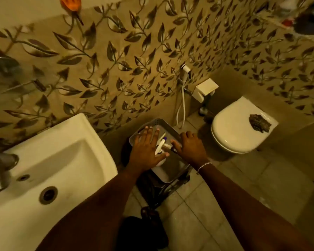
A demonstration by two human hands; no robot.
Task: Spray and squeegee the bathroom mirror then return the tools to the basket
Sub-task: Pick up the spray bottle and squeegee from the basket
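Note:
A grey perforated basket sits low between the sink and the toilet, on a dark stand. A white spray bottle with a purple tip lies inside it, partly hidden by my hands. My left hand hovers flat over the basket's left half, fingers spread, holding nothing. My right hand is over the basket's right rim, fingers bent downward; a dark thing under its fingertips is too hidden to name. The mirror shows only as a sliver at the top right. No squeegee is clearly visible.
A white sink with a metal tap fills the left. A closed white toilet with a dark cloth on its lid stands right. A bidet hose hangs behind the basket. The floor is tiled.

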